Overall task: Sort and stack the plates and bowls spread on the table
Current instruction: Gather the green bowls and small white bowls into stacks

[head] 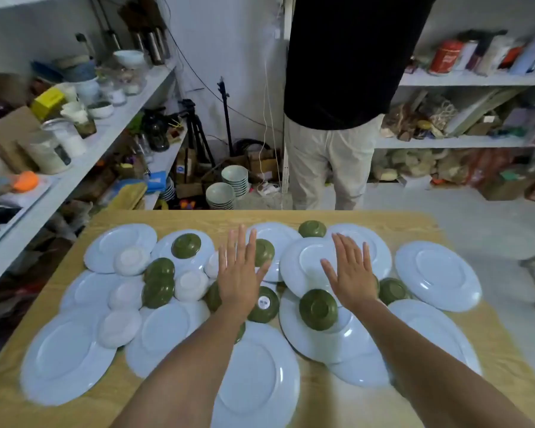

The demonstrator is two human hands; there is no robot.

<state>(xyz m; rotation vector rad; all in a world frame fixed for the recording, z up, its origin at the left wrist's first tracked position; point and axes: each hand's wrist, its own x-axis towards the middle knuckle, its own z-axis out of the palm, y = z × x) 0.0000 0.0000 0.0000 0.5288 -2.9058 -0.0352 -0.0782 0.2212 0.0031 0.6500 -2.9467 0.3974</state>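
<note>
Left hand (240,273): flat, fingers straight and spread, holding nothing, above the middle of the spread (contact with the crockery cannot be told). Right hand (351,273): likewise flat and empty, near the left.

Plates (437,274): pale blue, face down, overlapping across most of the wooden table (414,220).

Green bowls (318,308) and white bowls (119,328): inverted, several resting on plates, none yet stacked by kind.

Hazard: drawing out an underlying plate would likely tip or slide whatever sits on it. Smooth pieces may skid toward the table edge.
</note>
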